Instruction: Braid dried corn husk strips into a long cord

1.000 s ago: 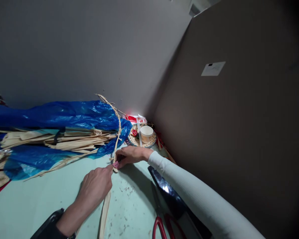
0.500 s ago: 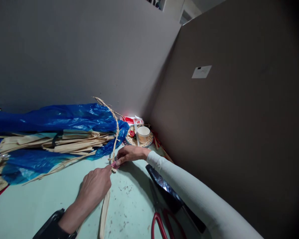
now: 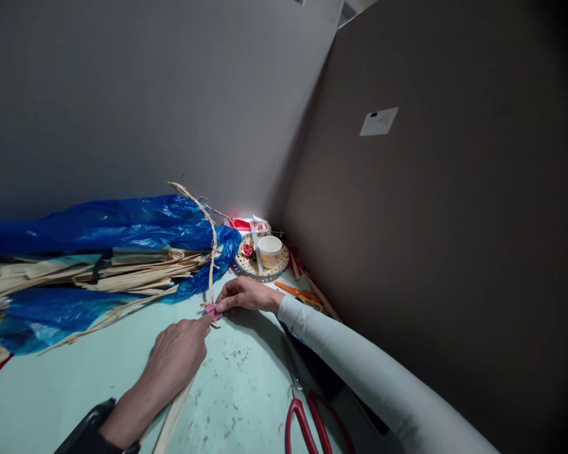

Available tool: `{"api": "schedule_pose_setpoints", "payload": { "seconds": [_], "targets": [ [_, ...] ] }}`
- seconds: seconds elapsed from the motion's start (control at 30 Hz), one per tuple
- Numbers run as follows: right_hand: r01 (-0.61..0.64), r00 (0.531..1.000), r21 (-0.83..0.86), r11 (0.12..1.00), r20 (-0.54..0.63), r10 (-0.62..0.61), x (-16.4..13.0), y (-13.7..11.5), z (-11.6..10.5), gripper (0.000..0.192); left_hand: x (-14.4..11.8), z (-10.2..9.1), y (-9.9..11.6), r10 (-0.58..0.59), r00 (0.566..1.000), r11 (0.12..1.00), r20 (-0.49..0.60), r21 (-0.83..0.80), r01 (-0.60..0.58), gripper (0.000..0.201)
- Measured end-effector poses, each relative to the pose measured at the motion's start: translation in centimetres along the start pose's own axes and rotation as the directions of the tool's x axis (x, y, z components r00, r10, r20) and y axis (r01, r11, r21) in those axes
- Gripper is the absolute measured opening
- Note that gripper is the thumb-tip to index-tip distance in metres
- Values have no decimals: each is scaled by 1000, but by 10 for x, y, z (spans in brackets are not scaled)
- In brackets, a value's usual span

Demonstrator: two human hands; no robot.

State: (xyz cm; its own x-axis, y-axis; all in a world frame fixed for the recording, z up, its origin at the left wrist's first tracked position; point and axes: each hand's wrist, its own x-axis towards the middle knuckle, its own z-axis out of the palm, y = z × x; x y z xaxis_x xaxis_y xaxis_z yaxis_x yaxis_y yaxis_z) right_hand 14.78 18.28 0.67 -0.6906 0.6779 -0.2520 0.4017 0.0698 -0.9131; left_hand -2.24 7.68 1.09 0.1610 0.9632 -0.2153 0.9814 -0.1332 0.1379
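A small pink piece (image 3: 213, 311) lies low at the table between my hands, with a pale plant-fibre strip (image 3: 213, 252) running to it from above. My right hand (image 3: 246, 295) pinches the pink piece from the right side. On the left, my left hand (image 3: 182, 347) is closed, its index fingertip reaching the pink piece. A flat length of the pale strip (image 3: 173, 419) comes out from under this hand toward the bottom edge. How the strip passes at the pink piece is hidden by my fingers.
Red-handled scissors (image 3: 296, 410) lie beneath my right forearm, beside a dark, shiny flat object (image 3: 322, 372). Behind are a woven basket (image 3: 274, 276) holding a paper cup (image 3: 269, 252), and orange scissors (image 3: 300, 293). Blue plastic (image 3: 123, 221) wraps dried fibre strips (image 3: 137, 271) at left.
The lower length of the strip has swung left along with my left hand. More of the pink piece shows now. The view has shifted slightly, revealing the orange scissors.
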Motion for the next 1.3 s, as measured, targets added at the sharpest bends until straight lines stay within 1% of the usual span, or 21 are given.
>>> {"api": "schedule_pose_setpoints", "payload": {
  "seconds": [0.13, 0.27, 0.37, 0.43, 0.53, 0.6, 0.67, 0.73, 0.83, 0.9, 1.0, 1.13, 1.23, 1.3],
  "targets": [
    [-12, 999, -81, 997, -40, 9, 0, -1, 1, 22, 3, 6, -5, 25, 1000, 1000, -17, -7, -25, 46],
    [-23, 997, -175, 984, -82, 8, -6, -10, 7, 22, 5, 9, -10, 43, 998, 998, -34, -46, -45, 46],
    [-48, 987, -243, 969, -163, 8, -14, -18, 16, 22, 6, 8, -11, 65, 997, 990, -46, -126, -71, 39],
    [-79, 967, -282, 956, -255, 5, -22, -22, 24, 27, 6, 8, -10, 72, 996, 975, -50, -207, -81, 32],
    [-120, 915, -327, 937, -403, -24, -40, -24, 38, 35, 5, 11, -9, 65, 997, 925, -47, -373, -78, 25],
    [-134, 878, -346, 929, -476, -51, -55, -25, 47, 28, 4, 17, -8, 42, 998, 866, -37, -498, -55, 27],
    [-144, 852, -351, 925, -519, -65, -68, -25, 57, 18, 4, 24, -9, 11, 1000, 789, -17, -614, -19, 28],
    [-147, 845, -345, 927, -531, -64, -76, -26, 68, 17, 4, 29, -10, -17, 1000, 707, 21, -707, 26, 26],
    [-146, 858, -326, 934, -511, -44, -76, -26, 86, 24, 5, 32, -11, -30, 996, 606, 79, -791, 81, 24],
    [-156, 861, -306, 939, -508, -23, -71, -25, 96, 23, 4, 31, -10, -30, 995, 560, 93, -823, 94, 23],
    [-169, 853, -278, 946, -522, -1, -64, -23, 103, 21, 0, 29, -9, -36, 997, 514, 74, -854, 82, 22],
    [-176, 827, -276, 945, -562, -10, -63, -21, 104, 26, -5, 31, -7, -60, 998, 505, 7, -862, 36, 23],
    [-186, 809, -270, 945, -588, -9, -65, -18, 104, 27, -7, 35, -7, -79, 996, 535, -50, -845, 0, 26],
    [-199, 798, -262, 944, -603, 1, -66, -17, 105, 27, -7, 36, -9, -92, 990, 560, -108, -828, -38, 26]
  ]
}}
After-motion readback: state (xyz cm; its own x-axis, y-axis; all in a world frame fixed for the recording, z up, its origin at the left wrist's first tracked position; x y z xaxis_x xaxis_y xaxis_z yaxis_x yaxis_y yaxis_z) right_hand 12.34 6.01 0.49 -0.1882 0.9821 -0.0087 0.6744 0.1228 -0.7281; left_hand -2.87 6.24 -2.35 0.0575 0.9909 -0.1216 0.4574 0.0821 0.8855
